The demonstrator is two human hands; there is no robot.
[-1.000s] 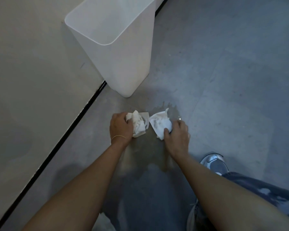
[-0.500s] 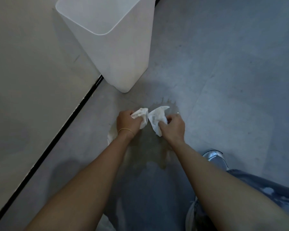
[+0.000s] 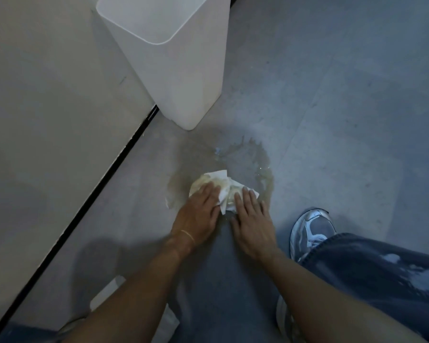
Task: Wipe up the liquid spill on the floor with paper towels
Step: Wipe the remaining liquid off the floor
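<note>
A yellowish liquid spill (image 3: 248, 157) spreads over the grey floor in front of me. Crumpled white paper towels (image 3: 223, 188), stained yellow, lie on the near part of the spill. My left hand (image 3: 198, 214) lies flat on the left side of the towels, fingers stretched out and pressing down. My right hand (image 3: 253, 224) presses flat on their right side in the same way. The two hands sit close together, and the far edge of the spill stays uncovered beyond the towels.
A tall white plastic bin (image 3: 178, 70) stands just beyond the spill, next to a beige wall (image 3: 47, 107) with a black base strip (image 3: 104, 179). My grey shoe (image 3: 312, 231) and jeans leg (image 3: 382, 273) are at right. A white paper item (image 3: 107, 293) lies at lower left.
Both hands held separate wads above the floor before. They have since come down, brought the towels together and flattened onto them over the spill. The view shifted slightly.
</note>
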